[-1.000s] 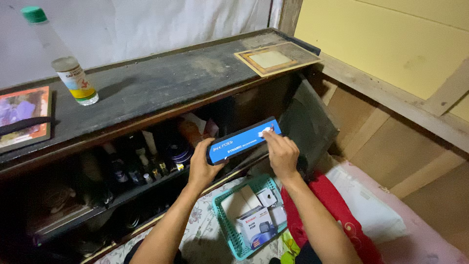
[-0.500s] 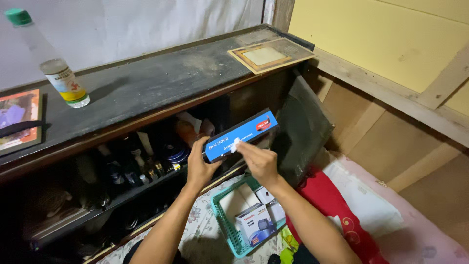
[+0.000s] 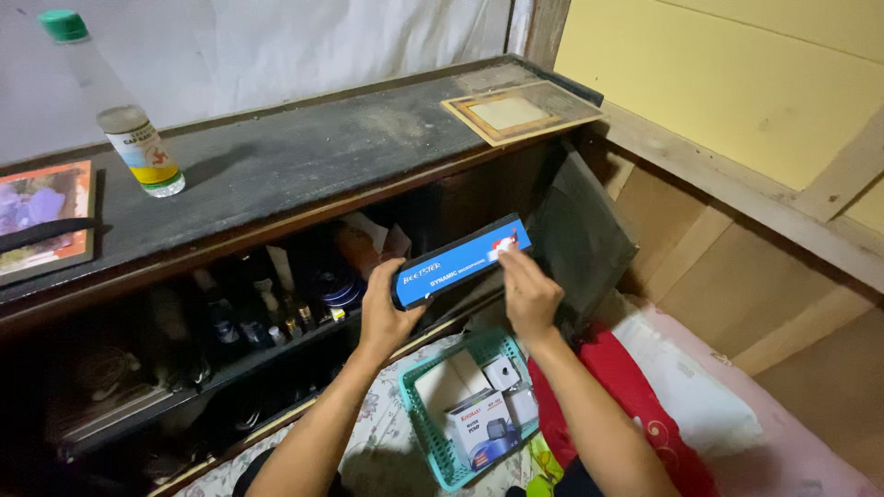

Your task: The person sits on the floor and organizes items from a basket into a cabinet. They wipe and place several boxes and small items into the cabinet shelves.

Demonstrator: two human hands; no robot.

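Note:
My left hand grips the left end of a long blue and black box, holding it tilted in front of the open shelf. My right hand pinches a small white wad and presses it on the blue face near the box's right end. Below both hands stands a teal plastic basket with several small white boxes in it.
A dusty dark shelf top carries a clear bottle with a green cap, a flat picture frame and a colourful book. Small bottles fill the shelf below. A dark door panel hangs open; a red pillow lies to the right.
My right hand slid the white wad from the box's right end to its middle and back to the right end. My left hand kept hold of the box.

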